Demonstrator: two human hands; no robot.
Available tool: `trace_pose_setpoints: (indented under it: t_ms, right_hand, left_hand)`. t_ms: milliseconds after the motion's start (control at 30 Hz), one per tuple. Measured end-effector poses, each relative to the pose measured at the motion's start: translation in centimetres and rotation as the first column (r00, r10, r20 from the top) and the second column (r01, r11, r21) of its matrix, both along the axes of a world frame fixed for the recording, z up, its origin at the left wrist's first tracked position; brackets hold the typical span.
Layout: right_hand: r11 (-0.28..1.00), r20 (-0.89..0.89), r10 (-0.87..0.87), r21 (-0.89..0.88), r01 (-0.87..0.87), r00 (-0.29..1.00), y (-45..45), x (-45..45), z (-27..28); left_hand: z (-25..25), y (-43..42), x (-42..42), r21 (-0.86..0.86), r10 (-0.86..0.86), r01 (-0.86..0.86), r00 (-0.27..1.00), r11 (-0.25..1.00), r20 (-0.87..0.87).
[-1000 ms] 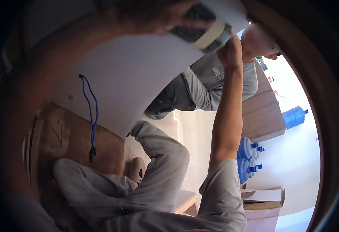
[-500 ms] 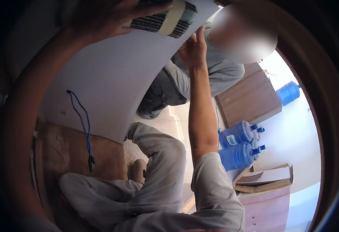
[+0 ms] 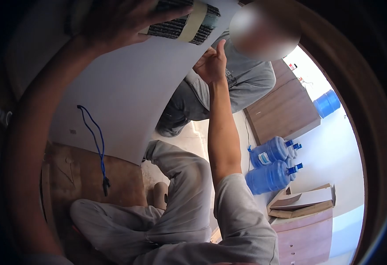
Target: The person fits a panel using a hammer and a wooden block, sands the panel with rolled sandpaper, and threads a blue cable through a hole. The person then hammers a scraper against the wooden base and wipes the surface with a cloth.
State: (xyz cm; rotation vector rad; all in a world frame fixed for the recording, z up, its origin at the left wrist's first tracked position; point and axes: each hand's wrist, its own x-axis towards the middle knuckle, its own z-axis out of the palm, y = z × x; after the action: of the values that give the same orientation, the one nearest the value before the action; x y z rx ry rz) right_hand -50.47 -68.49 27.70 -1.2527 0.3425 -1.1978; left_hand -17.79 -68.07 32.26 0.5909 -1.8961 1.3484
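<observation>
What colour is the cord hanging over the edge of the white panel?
Blue, with a dark end; the head view shows it.

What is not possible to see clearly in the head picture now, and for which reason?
Head view:
- Far end of the ribbed dark block: cut off by the top edge, and partly covered by the left hand.
- Space behind the pale panel: hidden by the panel.
- Other person's head: blurred.
- Words on the bottle label: too small.
- Lettering on the grey shirt: small, partly hidden.
</observation>
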Motion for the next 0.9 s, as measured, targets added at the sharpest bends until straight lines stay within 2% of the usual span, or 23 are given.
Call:
trace_pose_setpoints:
  t_ms: [33,133,167,267,367,467,500,600,700,733,800,900]
  right_hand:
    - [0.973,-0.055,-0.22,-0.092,0.214,0.974,0.5,1.0,0.4]
    - [0.914,-0.088,-0.391,-0.157,0.375,0.916,1.9,3.3,0.2]
    - [0.942,-0.15,-0.276,-0.237,0.236,0.949,1.8,2.2,0.0]
    - [0.884,-0.251,-0.421,-0.327,0.333,0.872,1.9,2.8,-0.2]
    - [0.868,-0.21,-0.442,-0.345,0.357,0.872,1.6,2.8,-0.7]
    - [0.888,-0.121,-0.406,-0.287,0.359,0.906,1.4,3.0,-0.7]
    - [0.929,-0.119,-0.338,-0.199,0.311,0.934,1.2,2.8,-0.2]
    - [0.913,-0.069,-0.376,-0.198,0.357,0.924,0.5,3.0,0.4]
    - [0.848,0.075,-0.503,-0.147,0.509,0.861,-0.2,4.7,-0.1]
    - [0.78,0.005,-0.604,-0.2,0.593,0.797,0.3,5.3,-0.4]
    - [0.571,0.101,-0.775,-0.311,0.76,0.624,-0.2,6.9,-0.7]
    - [0.517,0.076,-0.821,-0.319,0.794,0.565,-0.1,7.0,-0.8]
  left_hand:
    - [0.0,-0.1,0.0,-0.007,0.005,-0.005,1.0,1.0,0.001]
    - [-0.2,-0.6,-0.2,-0.042,-0.027,0.026,0.999,0.999,-0.033]
    - [-0.3,-0.6,-0.1,-0.044,-0.012,0.01,1.0,0.999,-0.026]
    - [-0.1,-0.2,0.0,-0.054,0.009,-0.009,1.0,0.999,-0.012]
    - [0.0,-0.3,0.0,-0.051,-0.025,0.024,1.0,0.998,-0.016]
    - [-0.3,-0.6,-0.3,-0.028,-0.069,0.068,0.997,0.997,-0.038]
    - [-0.2,-0.4,-0.2,-0.014,-0.09,0.089,0.995,0.996,-0.04]
    - [-0.6,-0.8,-0.3,-0.018,-0.07,0.07,0.996,0.997,-0.052]
    - [-0.7,-0.6,-0.2,-0.021,-0.042,0.041,0.998,0.999,-0.04]
    - [-0.6,-0.4,-0.1,-0.022,-0.036,0.036,0.999,0.999,-0.034]
    - [-0.5,-0.4,-0.2,-0.008,-0.085,0.085,0.995,0.996,-0.049]
    - [-0.5,0.0,0.0,0.002,-0.112,0.112,0.992,0.994,-0.052]
